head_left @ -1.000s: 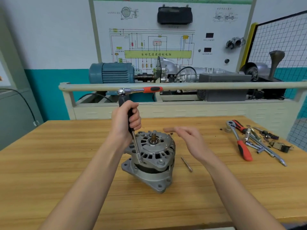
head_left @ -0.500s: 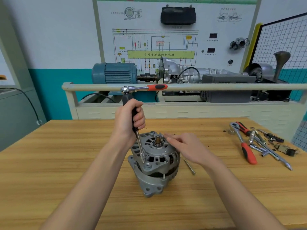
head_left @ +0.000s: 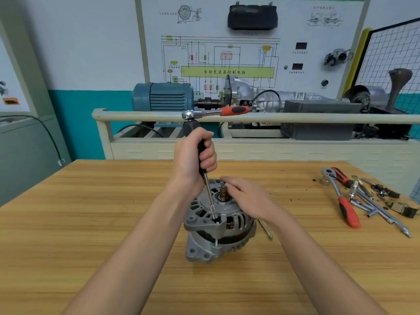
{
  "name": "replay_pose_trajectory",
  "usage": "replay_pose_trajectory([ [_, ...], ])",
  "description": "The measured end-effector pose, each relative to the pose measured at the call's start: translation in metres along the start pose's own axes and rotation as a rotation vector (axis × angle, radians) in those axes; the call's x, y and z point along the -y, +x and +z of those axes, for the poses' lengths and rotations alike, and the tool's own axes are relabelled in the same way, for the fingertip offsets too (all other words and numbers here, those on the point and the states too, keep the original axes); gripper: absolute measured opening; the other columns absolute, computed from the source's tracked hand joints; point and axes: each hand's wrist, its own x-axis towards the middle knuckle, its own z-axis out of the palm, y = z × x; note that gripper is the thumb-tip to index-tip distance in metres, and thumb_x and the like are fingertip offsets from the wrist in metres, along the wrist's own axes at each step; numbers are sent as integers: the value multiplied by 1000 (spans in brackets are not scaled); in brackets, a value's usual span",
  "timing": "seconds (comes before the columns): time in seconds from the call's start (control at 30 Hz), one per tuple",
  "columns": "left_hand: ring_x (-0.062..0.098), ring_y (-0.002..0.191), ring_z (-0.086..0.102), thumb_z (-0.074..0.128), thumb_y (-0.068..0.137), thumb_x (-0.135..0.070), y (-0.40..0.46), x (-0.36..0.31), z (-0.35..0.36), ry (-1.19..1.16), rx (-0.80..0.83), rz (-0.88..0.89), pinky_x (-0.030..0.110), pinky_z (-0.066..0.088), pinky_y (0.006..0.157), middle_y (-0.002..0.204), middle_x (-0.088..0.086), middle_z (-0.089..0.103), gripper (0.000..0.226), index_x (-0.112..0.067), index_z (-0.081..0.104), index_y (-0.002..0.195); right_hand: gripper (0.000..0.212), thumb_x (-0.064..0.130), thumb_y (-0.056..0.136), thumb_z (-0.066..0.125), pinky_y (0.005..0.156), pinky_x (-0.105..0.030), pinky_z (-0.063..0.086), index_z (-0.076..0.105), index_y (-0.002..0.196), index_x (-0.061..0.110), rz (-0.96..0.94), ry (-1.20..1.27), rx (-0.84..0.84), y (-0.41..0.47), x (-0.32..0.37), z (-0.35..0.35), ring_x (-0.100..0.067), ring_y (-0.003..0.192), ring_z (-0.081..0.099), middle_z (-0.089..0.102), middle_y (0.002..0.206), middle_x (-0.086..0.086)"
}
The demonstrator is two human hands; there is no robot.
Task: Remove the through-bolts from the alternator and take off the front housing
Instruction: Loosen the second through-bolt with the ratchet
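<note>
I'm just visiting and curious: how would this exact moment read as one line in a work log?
left hand: grips driver handle, tip on alternator bolt | right hand: rests on front housing | loose bolt: on table

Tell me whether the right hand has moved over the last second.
Yes. The right hand came left and down onto the alternator, next to its shaft.

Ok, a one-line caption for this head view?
Left hand grips a driver seated on the alternator; right hand rests on its front housing.
</note>
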Motion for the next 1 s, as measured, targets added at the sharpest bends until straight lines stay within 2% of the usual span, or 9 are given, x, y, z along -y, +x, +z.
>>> replay_pose_trajectory([
  [0.03,7,34,20,44,88,-11,1,2,0,7,-7,-7,19,20,34,42,-7,26,34,-18,36,56,39,35,104,31,88,-28,45,59,128,22,13,28,-14,1,0,-2,-1,103,60,68,109,13],
  [0.1,8,34,19,45,88,-11,3,7,0,23,-28,-16,19,20,34,42,-7,25,34,-18,36,55,34,39,102,35,58,-24,37,64,87,29,50,138,-91,9,6,-6,6,54,49,53,53,19],
  [0.2,9,34,18,45,87,-10,2,13,-2,66,-52,-6,17,21,35,42,-6,24,35,-17,37,54,33,45,101,34,68,-26,40,64,99,34,3,210,-34,21,18,-4,-5,75,54,62,80,17],
  [0.3,9,35,19,46,88,-10,0,15,-4,93,-47,13,17,21,36,42,-6,26,38,-18,39,52,29,52,100,30,89,-41,41,57,87,50,15,210,93,22,22,0,-17,95,53,61,103,8],
  [0.43,10,36,19,47,87,-9,-1,14,0,121,-41,18,17,20,36,42,-6,26,36,-17,39,53,31,59,91,43,85,-41,46,60,113,47,31,157,124,25,16,-1,-18,92,60,70,100,3],
  [0.53,10,36,19,47,87,-8,-5,14,0,142,-25,39,17,22,36,42,-5,27,36,-17,39,53,45,54,87,51,65,-31,41,56,128,37,61,83,112,25,14,2,-11,79,53,59,82,16],
  [0.63,11,37,18,47,86,-7,-9,12,1,170,-27,46,19,20,37,43,-5,26,36,-17,38,54,41,48,87,51,55,-26,29,57,126,36,60,50,65,24,13,6,-8,69,45,42,64,20],
  [0.8,10,37,17,47,86,-7,-14,11,2,183,-19,27,18,19,38,43,-5,25,37,-18,37,53,41,48,86,50,52,-29,30,58,125,38,39,21,30,14,17,8,-4,54,45,48,54,11],
  [1.0,10,35,17,49,89,-6,-26,7,6,213,19,60,17,20,36,42,-5,23,43,-18,33,51,33,52,87,49,55,-29,35,58,118,50,50,57,49,9,21,8,-8,62,54,56,61,11],
])
